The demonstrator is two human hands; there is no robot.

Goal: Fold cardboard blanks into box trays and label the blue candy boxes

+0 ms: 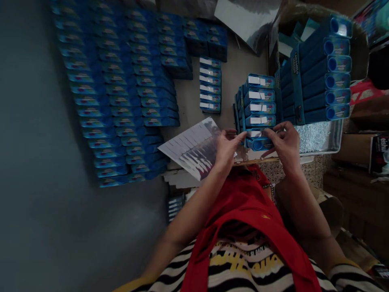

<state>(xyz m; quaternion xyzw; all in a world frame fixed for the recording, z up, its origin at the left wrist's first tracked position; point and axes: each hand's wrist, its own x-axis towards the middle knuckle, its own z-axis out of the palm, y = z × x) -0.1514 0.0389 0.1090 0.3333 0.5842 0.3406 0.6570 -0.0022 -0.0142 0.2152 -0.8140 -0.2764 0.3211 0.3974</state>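
Note:
My left hand (226,150) holds a sheet of white labels (190,148) that sticks out to its left; its thumb reaches the left end of a small blue box near the front of a stack. My right hand (285,144) has its fingertips together at the right end of a white label (255,133) on that box. Behind it, several blue boxes (258,108) in the same stack bear white labels across their faces. The frontmost box (259,144) shows a round blue mark and no white label.
Many blue boxes (112,99) stand in rows at the left. A short labelled column (210,89) stands mid-table. Larger stacked boxes (325,83) are at the right, beside a metal tray (336,142) of small pale pieces. A plastic bag (247,18) lies at the back.

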